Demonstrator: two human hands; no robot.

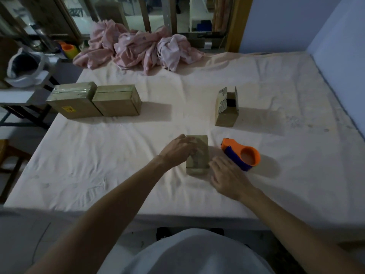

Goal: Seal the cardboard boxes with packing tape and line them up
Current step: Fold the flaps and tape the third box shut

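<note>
Left hand (177, 153) fingers (192, 147) bent over the top of the small brown cardboard box (201, 149), holding it; blurred, so the exact grip is unclear. Right hand (229, 177) fingers (214, 165) loosely straight and slightly apart, tips touching the box's lower right edge. Box sits at frame centre, flaps down.

Wide white-sheeted flat surface (118, 165) fills most of the view and everything stands on it. Crumpled pink spotted cloth (138, 48) heaped at its far edge, 12 o'clock. At 10 o'clock, two larger boxes stand side by side, touching: the taped brown cardboard box with yellow label (73, 101) on the outside, the plain closed brown cardboard box (116, 101) on the inside. At 2 o'clock, well apart from them, an open-topped brown cardboard box (227, 113) with flaps standing up. Orange and blue tape dispenser (241, 155) lies at 3 o'clock of the small box, just beside the right hand, not touched.
</note>
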